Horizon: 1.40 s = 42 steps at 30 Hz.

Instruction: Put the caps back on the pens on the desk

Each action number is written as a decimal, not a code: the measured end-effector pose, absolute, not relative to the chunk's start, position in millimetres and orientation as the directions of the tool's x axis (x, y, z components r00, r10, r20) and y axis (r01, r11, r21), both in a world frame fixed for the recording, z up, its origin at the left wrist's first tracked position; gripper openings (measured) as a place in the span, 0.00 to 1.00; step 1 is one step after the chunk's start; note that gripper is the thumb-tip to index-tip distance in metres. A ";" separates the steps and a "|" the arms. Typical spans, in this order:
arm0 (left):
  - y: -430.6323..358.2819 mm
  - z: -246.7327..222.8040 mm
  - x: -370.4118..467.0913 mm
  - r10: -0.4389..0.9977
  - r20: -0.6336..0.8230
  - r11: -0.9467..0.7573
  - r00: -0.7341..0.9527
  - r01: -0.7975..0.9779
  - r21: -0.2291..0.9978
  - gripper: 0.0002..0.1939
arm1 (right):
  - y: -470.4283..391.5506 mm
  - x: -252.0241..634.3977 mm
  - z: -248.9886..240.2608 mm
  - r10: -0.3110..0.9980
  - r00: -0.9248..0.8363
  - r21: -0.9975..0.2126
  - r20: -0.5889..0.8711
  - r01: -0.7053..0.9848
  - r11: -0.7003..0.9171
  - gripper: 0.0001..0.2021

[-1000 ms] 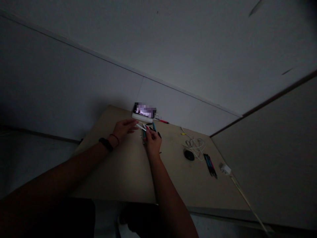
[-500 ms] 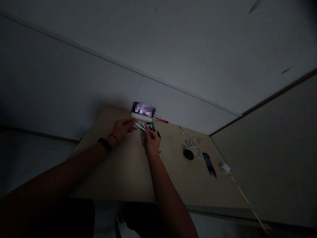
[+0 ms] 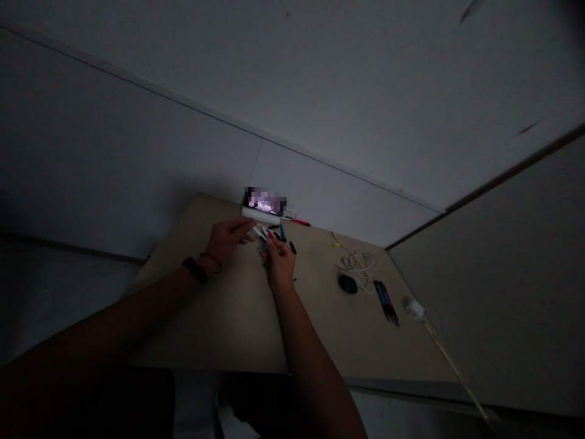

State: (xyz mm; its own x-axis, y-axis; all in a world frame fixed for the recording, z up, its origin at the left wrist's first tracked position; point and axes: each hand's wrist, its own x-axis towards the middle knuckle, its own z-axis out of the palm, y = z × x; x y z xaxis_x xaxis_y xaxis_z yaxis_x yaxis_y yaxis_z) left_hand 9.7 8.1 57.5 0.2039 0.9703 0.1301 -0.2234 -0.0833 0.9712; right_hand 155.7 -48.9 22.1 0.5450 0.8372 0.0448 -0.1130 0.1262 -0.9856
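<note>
Above the desk my left hand (image 3: pixel 226 236) is closed in a pinch, its fingertips on the end of a slim white pen part (image 3: pixel 256 231). My right hand (image 3: pixel 280 259) faces it, fingers closed on a pen (image 3: pixel 270 235) showing red and white. The two pieces come close together between the hands; whether they touch is too dim to tell. Around and behind the right fingers lie loose pen parts, among them a blue piece (image 3: pixel 283 232) and a black piece (image 3: pixel 293 247). More small parts are partly hidden beside the right hand.
A lit phone (image 3: pixel 265 202) leans at the wall on a white stand (image 3: pixel 260 215), with a red pen (image 3: pixel 300 222) beside it. To the right lie a black mouse (image 3: pixel 347 283), a coiled white cable (image 3: pixel 361 265), and several pens in a row (image 3: pixel 386 303). A white plug (image 3: pixel 415 308) sits by the right edge.
My left fingers have shifted slightly along the white pen part, and less of it shows. My right hand has hardly moved; the things on the desk stay put.
</note>
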 end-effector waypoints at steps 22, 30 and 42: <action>-1.3 56.7 16.5 0.945 0.229 -0.196 0.236 -0.155 0.968 0.16 | -52.4 155.9 24.7 0.886 0.422 -0.981 0.191 0.109 0.159 0.18; -3.9 53.3 13.1 0.900 0.360 -0.353 0.246 -0.073 0.933 0.09 | -63.7 177.9 26.9 0.639 0.706 -0.952 0.307 0.241 0.191 0.20; 0.6 40.5 14.8 0.861 0.419 -0.422 0.288 -0.055 0.905 0.17 | -134.4 153.9 21.3 0.600 0.723 -0.922 0.342 0.383 0.064 0.20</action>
State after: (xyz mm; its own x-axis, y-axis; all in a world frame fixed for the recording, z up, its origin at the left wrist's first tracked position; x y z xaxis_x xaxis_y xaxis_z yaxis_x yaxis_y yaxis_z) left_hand 14.8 0.6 40.5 0.2878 0.8612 0.4190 -0.0551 -0.4219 0.9050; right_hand 153.9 -134.4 21.3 0.7234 0.5996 0.3422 0.3825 0.0644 -0.9217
